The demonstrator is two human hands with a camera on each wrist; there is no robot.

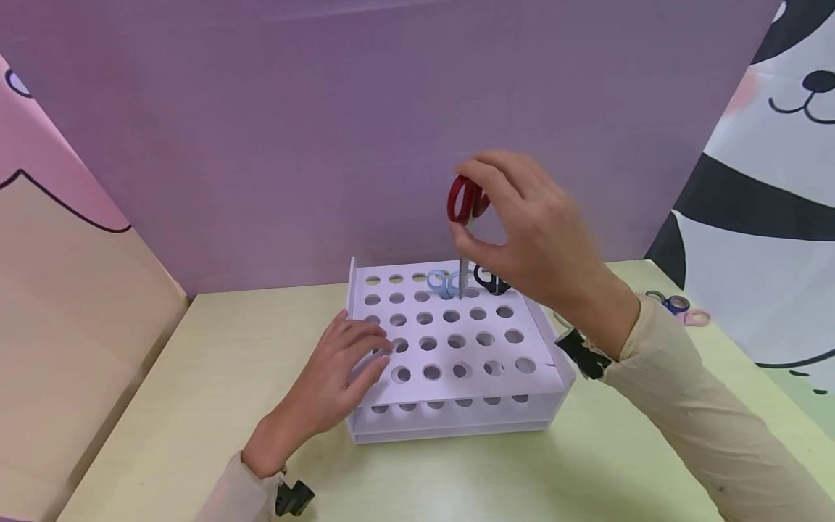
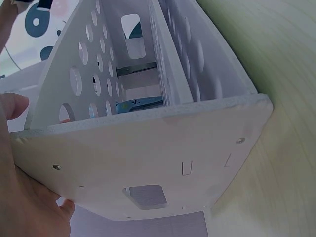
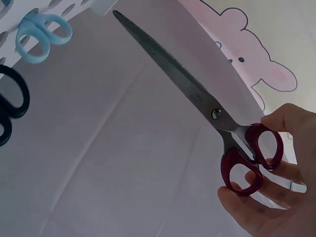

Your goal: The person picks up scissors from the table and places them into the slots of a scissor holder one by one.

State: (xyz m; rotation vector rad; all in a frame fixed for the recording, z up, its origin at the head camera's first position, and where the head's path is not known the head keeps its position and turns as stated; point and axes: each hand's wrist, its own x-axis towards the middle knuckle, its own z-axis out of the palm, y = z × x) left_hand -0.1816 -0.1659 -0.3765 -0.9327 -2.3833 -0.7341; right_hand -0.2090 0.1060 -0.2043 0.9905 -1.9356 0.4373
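Observation:
Over the back of a white rack (image 1: 450,395) with rows of round holes, my right hand (image 1: 531,217) holds red-handled scissors (image 3: 195,96) by the finger loops. Their blades are together and point down, the tip near the upper plate's back rows; whether it touches a hole is unclear. Light blue scissors (image 1: 446,287) and black scissors (image 1: 493,284) stand in the back holes, handles up. My left hand (image 1: 333,370) rests on the rack's left edge, fingers loosely bent over the upper plate. Through the rack's side, the left wrist view shows a blue blade (image 2: 140,103) inside.
Dark blue scissors (image 1: 678,303) and a pink-handled pair (image 1: 698,317) lie on the table (image 1: 261,326) to the right, partly overlapping. A purple wall (image 1: 293,145) rises behind the rack. Panels with cartoon animals stand at both sides.

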